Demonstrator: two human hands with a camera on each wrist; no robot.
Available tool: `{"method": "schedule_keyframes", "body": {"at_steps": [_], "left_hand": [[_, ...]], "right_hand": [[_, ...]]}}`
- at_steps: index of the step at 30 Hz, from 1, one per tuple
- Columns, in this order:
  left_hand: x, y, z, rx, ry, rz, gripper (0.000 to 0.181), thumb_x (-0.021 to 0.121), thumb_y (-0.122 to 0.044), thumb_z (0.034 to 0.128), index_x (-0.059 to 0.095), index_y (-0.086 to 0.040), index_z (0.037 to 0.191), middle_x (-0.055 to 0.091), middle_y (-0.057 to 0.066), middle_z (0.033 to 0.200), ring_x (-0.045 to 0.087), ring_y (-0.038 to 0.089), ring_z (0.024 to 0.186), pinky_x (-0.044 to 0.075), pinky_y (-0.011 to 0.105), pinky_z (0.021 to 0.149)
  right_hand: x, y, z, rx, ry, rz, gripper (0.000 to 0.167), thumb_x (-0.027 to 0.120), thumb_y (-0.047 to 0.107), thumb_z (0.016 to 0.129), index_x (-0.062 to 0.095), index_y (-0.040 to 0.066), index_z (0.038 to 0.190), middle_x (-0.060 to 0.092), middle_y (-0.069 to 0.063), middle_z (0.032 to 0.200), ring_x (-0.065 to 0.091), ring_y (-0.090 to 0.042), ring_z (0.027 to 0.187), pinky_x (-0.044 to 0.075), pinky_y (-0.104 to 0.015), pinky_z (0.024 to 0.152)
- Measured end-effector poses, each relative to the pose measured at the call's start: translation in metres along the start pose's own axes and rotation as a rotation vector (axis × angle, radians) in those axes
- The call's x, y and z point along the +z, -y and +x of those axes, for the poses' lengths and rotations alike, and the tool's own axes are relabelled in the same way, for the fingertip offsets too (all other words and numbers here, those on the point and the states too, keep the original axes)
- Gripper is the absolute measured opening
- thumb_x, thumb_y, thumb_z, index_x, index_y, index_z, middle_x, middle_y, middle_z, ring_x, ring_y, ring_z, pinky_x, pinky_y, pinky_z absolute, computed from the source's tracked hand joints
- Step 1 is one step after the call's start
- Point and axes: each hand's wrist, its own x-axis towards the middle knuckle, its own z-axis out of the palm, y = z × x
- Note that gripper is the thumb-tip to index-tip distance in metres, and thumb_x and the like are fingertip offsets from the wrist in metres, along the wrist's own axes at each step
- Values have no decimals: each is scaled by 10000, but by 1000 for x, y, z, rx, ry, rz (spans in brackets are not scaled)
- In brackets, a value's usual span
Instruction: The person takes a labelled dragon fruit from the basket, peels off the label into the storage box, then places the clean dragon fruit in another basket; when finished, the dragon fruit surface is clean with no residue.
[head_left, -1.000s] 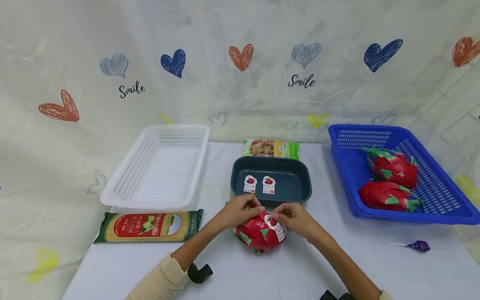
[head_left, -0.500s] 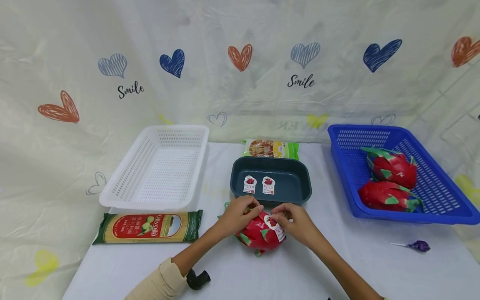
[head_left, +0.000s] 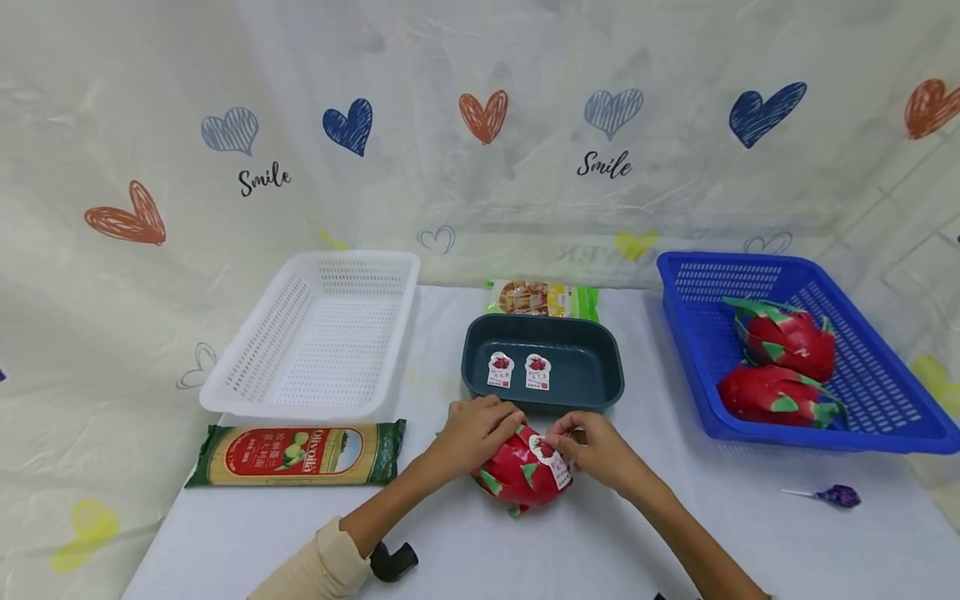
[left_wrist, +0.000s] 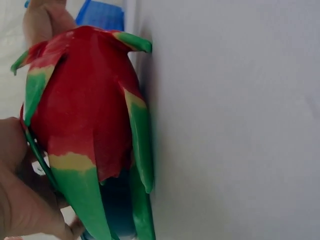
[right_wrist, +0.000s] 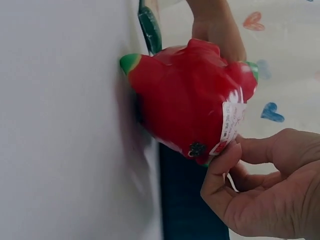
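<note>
A red dragon fruit [head_left: 517, 477] with green-tipped scales sits on the table in front of the dark tray. My left hand [head_left: 469, 435] holds its left and far side, with the fingers bent over the top; the leafy end [left_wrist: 80, 185] is large in the left wrist view. On the fruit's right side is a white fruit-label sticker [head_left: 557, 467]. My right hand [head_left: 600, 454] pinches at the sticker's edge between thumb and forefinger. In the right wrist view the label [right_wrist: 233, 122] lies along the fruit's skin, and the fingertips [right_wrist: 230, 152] touch its end.
The dark tray [head_left: 592, 354] holds two more stickers [head_left: 501, 370]. A snack packet [head_left: 543, 298] lies behind it. Left are a white basket [head_left: 225, 383] and a spaghetti packet [head_left: 296, 455]. Right are a blue basket [head_left: 701, 392] with two dragon fruits [head_left: 783, 392] and a lollipop [head_left: 838, 497].
My left hand has shifted, its fingers now reaching further over the fruit's far side. My right hand stays by the sticker, its fingers slightly moved. The fruit has hardly moved.
</note>
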Motion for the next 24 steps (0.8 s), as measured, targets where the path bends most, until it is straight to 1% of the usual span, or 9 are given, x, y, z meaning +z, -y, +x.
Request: {"method": "schedule_keyframes", "body": {"at_steps": [2,4,9,12,15,18,20,22,24], "left_hand": [[-1,-3,-3,-38,-19,40,344,534,-415,966,673,-209,1205,681,4,1133,608,169,1047,432,414,834],[-2,-5,-6,-61,-27,58,355,530,-424,968,671,-207,1211,688,11,1145,615,184,1057,428,442,833],[-1,-5,-8,-56,-27,23,359,515,-422,976,674,-200,1209,688,21,1154,609,193,1067,416,457,841],[1,-2,-7,-58,-29,-2,363,514,-427,975,676,-202,1208,687,13,1132,608,180,1049,415,449,854],[2,-2,-6,-63,-53,9,369,515,-446,970,685,-208,1196,681,11,1098,603,166,1019,432,441,836],[1,-4,-8,-92,-108,38,360,548,-456,955,695,-216,1179,646,27,1118,580,174,1029,480,424,825],[-1,-7,-12,-125,-138,80,367,572,-468,941,692,-209,1172,605,60,1165,557,200,1061,522,408,809],[-4,-11,-17,-163,-146,127,385,585,-484,931,682,-205,1179,569,93,1214,536,231,1097,552,399,804],[-9,-15,-22,-192,-130,175,420,584,-500,928,666,-194,1204,545,127,1252,524,265,1124,572,406,784]], "right_hand": [[1,-1,0,-7,14,15,188,651,117,926,610,-23,1044,631,-100,977,575,-178,801,558,-303,631],[4,-2,0,-30,-9,-7,162,643,101,929,598,-8,1040,616,-93,983,564,-179,829,557,-275,649],[15,-7,-4,-162,-168,-144,148,664,57,907,569,45,1019,587,-59,965,550,-164,881,541,-186,696],[21,-11,-7,-245,-247,-188,193,692,42,883,556,57,1019,585,-43,954,553,-152,868,532,-159,696],[24,-15,-9,-301,-299,-199,218,709,39,868,556,66,1021,589,-36,947,552,-146,848,530,-149,680],[25,-16,-10,-321,-335,-184,204,712,72,875,574,68,1025,605,-31,938,548,-143,816,518,-163,628],[25,-16,-11,-312,-346,-163,226,719,98,876,587,67,1056,611,-25,927,543,-140,797,505,-177,598],[24,-16,-11,-303,-350,-151,285,728,107,870,593,58,1116,612,-22,904,544,-142,778,500,-189,586],[23,-16,-11,-284,-346,-152,318,740,109,860,608,59,1145,616,-14,894,549,-139,777,504,-188,593]]}}
